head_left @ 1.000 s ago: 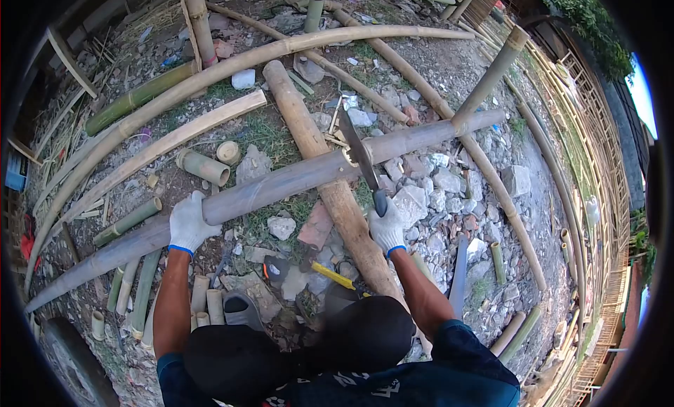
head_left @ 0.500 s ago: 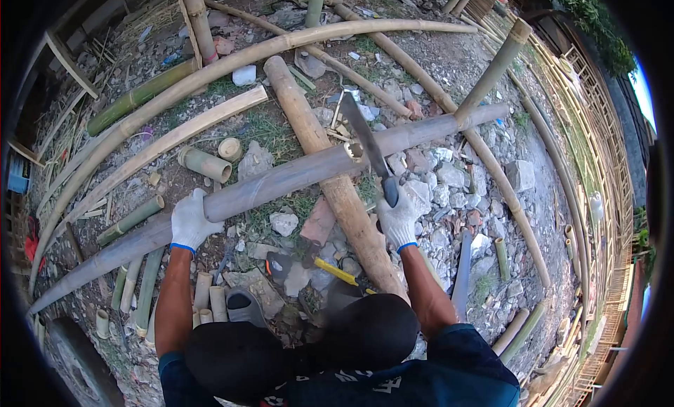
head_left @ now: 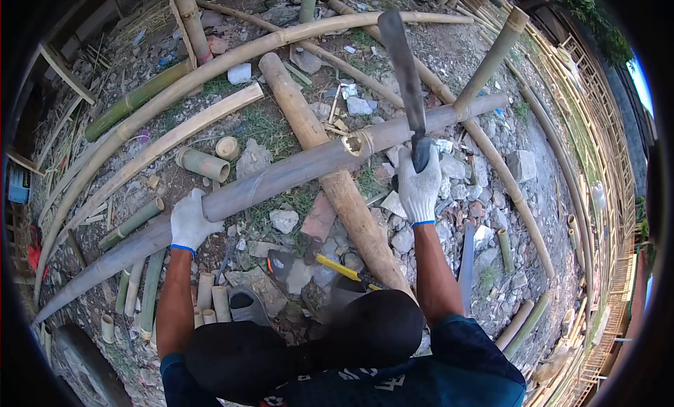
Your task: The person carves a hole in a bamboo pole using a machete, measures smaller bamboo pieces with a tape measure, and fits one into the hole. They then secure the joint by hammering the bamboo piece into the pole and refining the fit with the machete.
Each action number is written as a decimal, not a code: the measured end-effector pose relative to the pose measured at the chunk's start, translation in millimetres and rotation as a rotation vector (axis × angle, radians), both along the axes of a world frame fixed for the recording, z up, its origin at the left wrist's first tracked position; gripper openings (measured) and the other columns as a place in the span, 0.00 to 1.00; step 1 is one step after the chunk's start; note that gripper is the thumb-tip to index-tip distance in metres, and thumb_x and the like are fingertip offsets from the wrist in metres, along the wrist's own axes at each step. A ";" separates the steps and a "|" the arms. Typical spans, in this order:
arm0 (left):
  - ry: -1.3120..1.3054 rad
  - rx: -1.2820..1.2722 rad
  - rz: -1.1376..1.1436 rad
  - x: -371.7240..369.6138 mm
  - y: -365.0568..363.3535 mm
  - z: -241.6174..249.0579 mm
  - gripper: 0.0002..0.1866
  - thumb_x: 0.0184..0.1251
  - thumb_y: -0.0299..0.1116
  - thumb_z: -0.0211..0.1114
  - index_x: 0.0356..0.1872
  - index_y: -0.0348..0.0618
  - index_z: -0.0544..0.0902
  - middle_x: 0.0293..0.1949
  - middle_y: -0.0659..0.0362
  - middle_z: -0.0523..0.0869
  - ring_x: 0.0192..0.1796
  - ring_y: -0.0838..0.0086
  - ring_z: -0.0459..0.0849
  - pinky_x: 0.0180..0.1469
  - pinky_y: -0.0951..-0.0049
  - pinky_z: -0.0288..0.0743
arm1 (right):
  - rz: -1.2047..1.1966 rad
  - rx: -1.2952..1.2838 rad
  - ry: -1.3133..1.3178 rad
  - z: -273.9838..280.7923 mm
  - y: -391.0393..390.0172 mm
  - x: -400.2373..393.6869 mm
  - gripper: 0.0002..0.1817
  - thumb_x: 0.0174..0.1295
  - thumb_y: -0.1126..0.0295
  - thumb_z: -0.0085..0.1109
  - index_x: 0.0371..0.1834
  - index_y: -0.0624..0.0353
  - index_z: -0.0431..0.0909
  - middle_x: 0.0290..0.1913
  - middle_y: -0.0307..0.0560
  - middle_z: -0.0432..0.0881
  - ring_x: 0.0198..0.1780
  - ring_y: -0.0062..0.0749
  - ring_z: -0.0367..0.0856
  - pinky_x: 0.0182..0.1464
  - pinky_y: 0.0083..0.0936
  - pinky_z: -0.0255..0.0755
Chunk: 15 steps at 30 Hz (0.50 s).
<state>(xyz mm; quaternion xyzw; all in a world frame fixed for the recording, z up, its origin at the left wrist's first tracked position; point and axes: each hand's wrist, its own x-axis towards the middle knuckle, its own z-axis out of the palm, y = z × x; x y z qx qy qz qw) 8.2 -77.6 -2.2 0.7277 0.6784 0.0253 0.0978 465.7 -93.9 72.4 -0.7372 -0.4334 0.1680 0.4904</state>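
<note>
A long grey bamboo pole (head_left: 281,177) lies slantwise across a thick wooden log (head_left: 337,189). Near the pole's middle, just right of the log, a pale notch (head_left: 357,145) is cut into its upper side. My left hand (head_left: 192,222), in a white glove, grips the pole left of the log. A machete (head_left: 405,67) is in my gloved right hand (head_left: 420,184), its dark handle wrapped by my fingers. The blade points up and away, above the pole and to the right of the notch.
Short bamboo pieces (head_left: 203,164) and broken stones (head_left: 453,170) cover the ground. A curved bamboo pole (head_left: 281,37) arches beyond the work, and an upright bamboo post (head_left: 491,63) stands at the right. A saw blade (head_left: 466,267) and a yellow tool (head_left: 337,267) lie nearer my body.
My right hand has moved right and away from my body, carrying the machete off the notch. The blade now reaches higher in view. My left hand stays on the pole.
</note>
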 end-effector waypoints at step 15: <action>0.012 -0.026 0.018 -4.3 0.2 -4.3 0.43 0.35 0.48 0.88 0.56 0.44 0.79 0.45 0.46 0.89 0.52 0.48 0.89 0.57 0.51 0.81 | -0.162 0.298 0.104 -24.9 10.3 4.6 0.11 0.76 0.66 0.64 0.54 0.58 0.77 0.28 0.37 0.80 0.27 0.23 0.78 0.31 0.27 0.73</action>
